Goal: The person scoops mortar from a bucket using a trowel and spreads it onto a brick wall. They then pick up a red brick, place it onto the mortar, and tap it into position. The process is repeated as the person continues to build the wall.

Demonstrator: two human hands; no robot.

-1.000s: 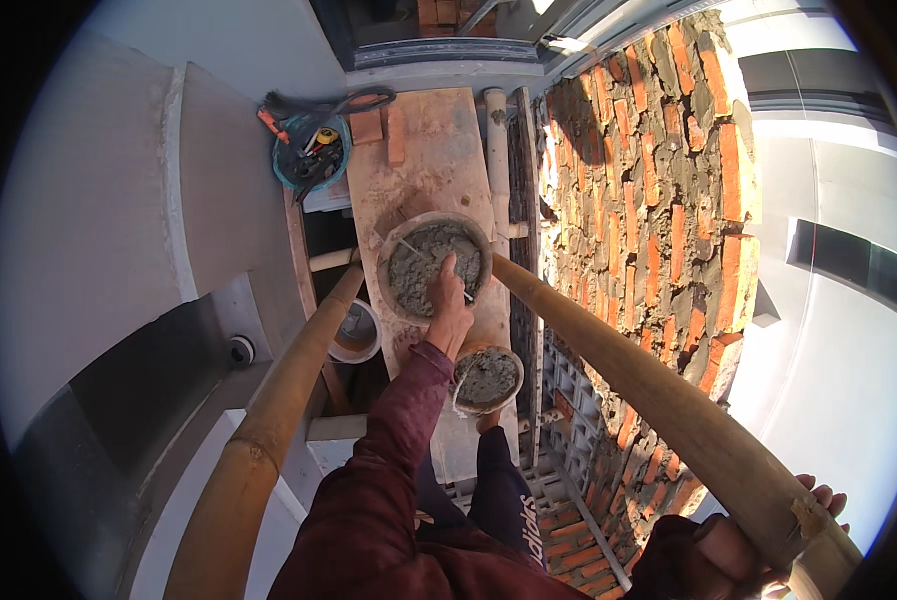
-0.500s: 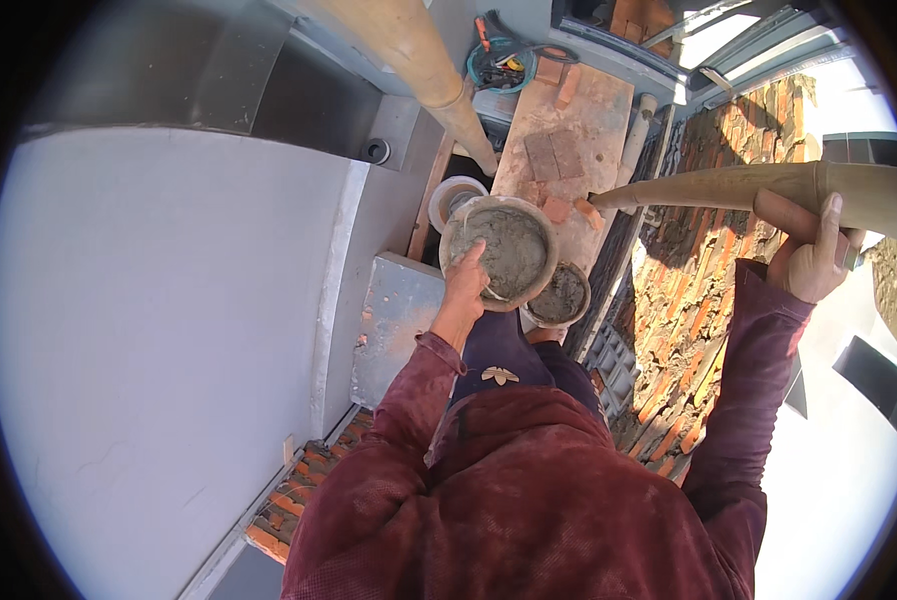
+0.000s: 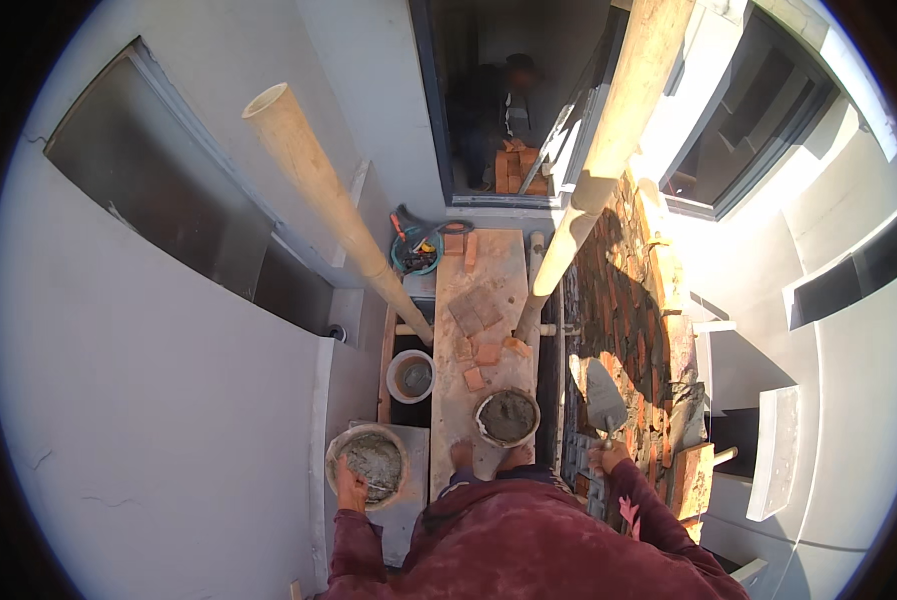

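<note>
My left hand (image 3: 350,488) is at the near rim of a round bucket (image 3: 336,452) filled with grey mortar (image 3: 374,462), fingers closed over the edge. The bucket is over a grey slab (image 3: 409,500) left of my legs; whether it rests there I cannot tell. My right hand (image 3: 610,457) grips a trowel (image 3: 606,398) by the handle. Its flat grey blade points away from me, over a brick wall (image 3: 619,290) with mortar smeared on it. Between the hands, a second mortar bucket (image 3: 481,422) stands on the plank in front of my feet.
Brick pieces (image 3: 488,354) lie on the plank (image 3: 509,260). Bamboo poles rise at its left (image 3: 354,225) and right (image 3: 589,180). A pale bucket (image 3: 394,378) and a teal basin of tools (image 3: 418,262) are on the left. Someone (image 3: 484,105) is beyond the far opening.
My view has tilted up. My left hand and its bucket have moved left, away from my lap. My right hand has come down from beside the bamboo pole and now shows a trowel.
</note>
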